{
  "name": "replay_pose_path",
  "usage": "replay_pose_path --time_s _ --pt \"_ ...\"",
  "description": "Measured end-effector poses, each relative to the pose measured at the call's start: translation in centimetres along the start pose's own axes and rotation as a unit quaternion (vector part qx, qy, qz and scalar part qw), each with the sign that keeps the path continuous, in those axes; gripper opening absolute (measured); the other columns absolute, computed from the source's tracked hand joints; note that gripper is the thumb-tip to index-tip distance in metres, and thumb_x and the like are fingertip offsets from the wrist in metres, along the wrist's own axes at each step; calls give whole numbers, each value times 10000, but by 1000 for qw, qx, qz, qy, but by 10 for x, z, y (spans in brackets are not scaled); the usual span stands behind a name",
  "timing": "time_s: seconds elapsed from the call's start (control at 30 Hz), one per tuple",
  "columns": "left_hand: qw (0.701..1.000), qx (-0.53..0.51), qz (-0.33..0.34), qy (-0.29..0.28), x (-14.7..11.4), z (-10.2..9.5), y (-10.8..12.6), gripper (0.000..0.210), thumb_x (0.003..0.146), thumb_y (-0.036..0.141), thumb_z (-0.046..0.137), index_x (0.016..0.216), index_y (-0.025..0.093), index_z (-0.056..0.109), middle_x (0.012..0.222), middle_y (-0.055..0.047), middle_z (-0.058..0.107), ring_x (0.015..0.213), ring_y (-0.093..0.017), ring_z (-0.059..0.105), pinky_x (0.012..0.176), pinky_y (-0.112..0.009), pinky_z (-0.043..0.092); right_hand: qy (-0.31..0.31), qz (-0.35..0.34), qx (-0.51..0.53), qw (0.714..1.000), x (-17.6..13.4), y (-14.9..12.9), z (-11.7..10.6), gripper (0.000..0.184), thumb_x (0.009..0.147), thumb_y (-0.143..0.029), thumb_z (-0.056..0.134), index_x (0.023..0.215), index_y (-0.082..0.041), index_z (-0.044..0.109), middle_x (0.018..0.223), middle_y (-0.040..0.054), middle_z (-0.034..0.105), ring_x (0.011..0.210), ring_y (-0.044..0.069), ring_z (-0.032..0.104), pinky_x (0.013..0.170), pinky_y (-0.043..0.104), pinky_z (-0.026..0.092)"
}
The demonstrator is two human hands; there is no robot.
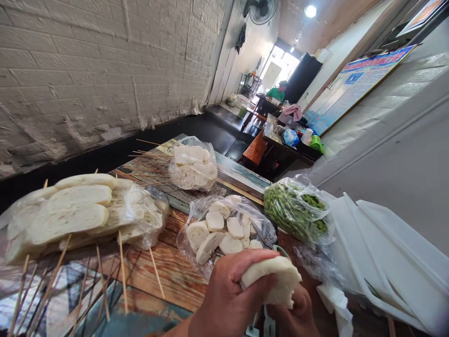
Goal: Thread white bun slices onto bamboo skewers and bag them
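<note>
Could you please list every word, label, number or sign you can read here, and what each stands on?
None can be read with certainty.
Wall banner: large red heading, too blurred to quote; the smaller lines are too small.
Panel at the top right: no legible words.
Held white slice: no writing visible.

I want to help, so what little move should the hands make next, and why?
Perhaps lower the white piece toward the clear bag just ahead: the left hand grips it, and other pale pieces lie in that bag.
</note>
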State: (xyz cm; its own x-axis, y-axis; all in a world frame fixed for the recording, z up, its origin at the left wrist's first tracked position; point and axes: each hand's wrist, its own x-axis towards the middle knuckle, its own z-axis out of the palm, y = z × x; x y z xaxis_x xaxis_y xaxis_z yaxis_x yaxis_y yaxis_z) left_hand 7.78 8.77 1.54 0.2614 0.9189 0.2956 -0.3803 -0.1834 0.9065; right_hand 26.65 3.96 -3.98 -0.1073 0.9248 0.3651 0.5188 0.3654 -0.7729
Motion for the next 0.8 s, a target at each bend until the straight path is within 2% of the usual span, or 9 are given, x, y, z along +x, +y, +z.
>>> replay_pose_path --time_s 0.13,0.33,0.43,0.53,0.7,0.8 --pt "1000 9 14 -2 2 1 -1 183 850 311 675 1000 295 778 871 2 788 764 -145 726 689 -164 543 4 -30 -32 999 3 -5 -1 487 915 -498 554 558 -167 552 499 -21 505 457 99 420 437 198 331" --pt "1000 10 6 -7 3 2 0 192 854 302 664 1006 301 781 880 -1 791 771 -149 731 684 -164 547 31 -11 -33 999 1 -4 4 545 904 -539 549 504 -170 524 471 -23 446 439 99 372 437 218 311" --pt "1000 18 2 -3 4 2 0 183 848 289 666 984 287 788 905 -15 794 788 -159 736 700 -174 550 37 7 -21 999 0 -5 5 555 889 -579 548 509 -174 546 477 -19 455 444 101 358 435 223 297" --pt "1000 24 -2 -1 4 2 1 183 837 281 669 974 289 790 907 -14 794 791 -163 735 710 -183 548 28 -25 -17 999 2 -5 5 522 898 -551 549 534 -177 571 482 -17 479 440 101 358 417 218 282" --pt "999 9 -43 -1 1 2 -2 192 829 336 674 963 266 793 924 -38 791 787 -184 717 721 -228 548 28 -49 -27 998 6 -6 5 531 922 -528 526 526 -176 553 465 -20 485 423 101 395 412 211 306" --pt "994 -26 -97 31 2 1 -7 252 801 407 706 962 231 791 905 -60 783 763 -189 691 671 -233 532 5 -33 -23 999 9 -11 4 544 933 -531 504 521 -176 534 470 -14 504 429 106 434 422 209 335"
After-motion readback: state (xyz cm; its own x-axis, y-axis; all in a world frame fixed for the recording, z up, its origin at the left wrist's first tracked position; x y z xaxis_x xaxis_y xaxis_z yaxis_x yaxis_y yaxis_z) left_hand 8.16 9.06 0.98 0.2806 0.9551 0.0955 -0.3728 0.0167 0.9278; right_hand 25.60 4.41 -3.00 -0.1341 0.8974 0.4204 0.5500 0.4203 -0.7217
